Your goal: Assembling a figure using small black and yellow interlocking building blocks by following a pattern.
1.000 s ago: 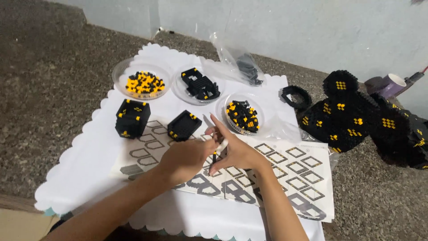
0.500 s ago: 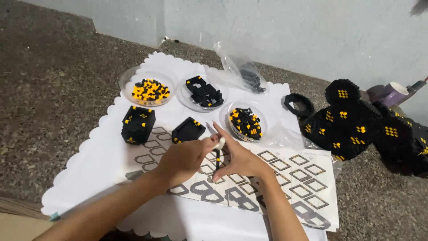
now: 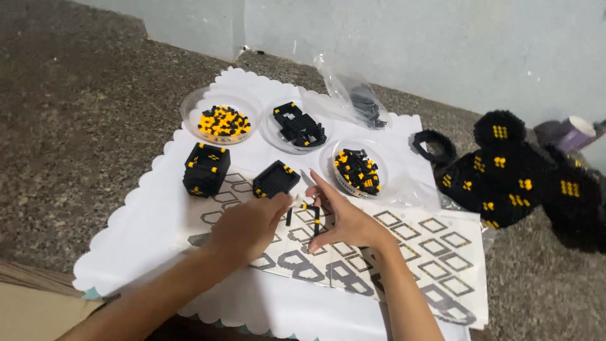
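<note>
Both hands, left hand (image 3: 249, 224) and right hand (image 3: 344, 221), are staying together, pinching a small black strip (image 3: 303, 211) that may be snapping under pressure.

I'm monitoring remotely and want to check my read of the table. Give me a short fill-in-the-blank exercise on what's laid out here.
1. The left hand and right hand meet over the sheet of printed ____.
2. The clear dishes on the white mat number ____.
3. The leftmost dish holds mostly ____ pieces.
4. The tall black block build stands ____ of the low open one in the picture.

Missing words: diagrams; three; yellow; left
</note>
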